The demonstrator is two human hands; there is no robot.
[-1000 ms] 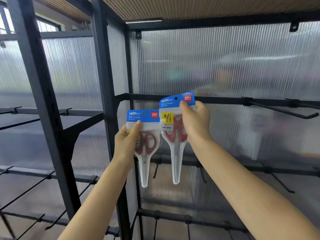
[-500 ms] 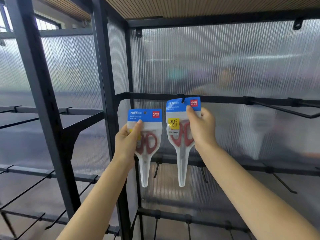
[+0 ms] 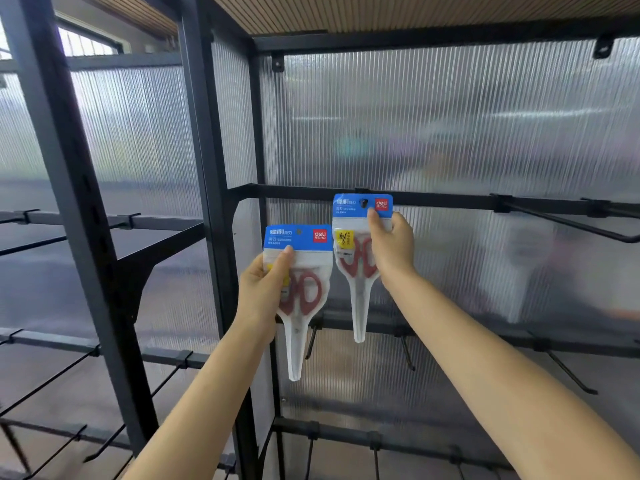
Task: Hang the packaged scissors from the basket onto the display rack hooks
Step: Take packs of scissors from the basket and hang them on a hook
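Observation:
I hold two packs of red-handled scissors with blue header cards in front of the black display rack. My right hand (image 3: 391,247) pinches the right scissors pack (image 3: 356,271), whose hang hole sits over a hook end at the upper rail (image 3: 294,192). My left hand (image 3: 265,289) grips the left scissors pack (image 3: 304,306) lower down, in front of the rack's corner post, clear of any hook. The basket is out of view.
A bare hook (image 3: 571,223) juts from the upper rail at the right. More bare hooks hang on the middle rail (image 3: 485,336) and the lower rail (image 3: 346,436). The left bay (image 3: 104,223) has rails with hooks too. Ribbed translucent panels back the rack.
My right hand moved its pack slightly right and then up, so its hang hole now lies at the hook on the upper rail. My left hand and its pack have stayed put.

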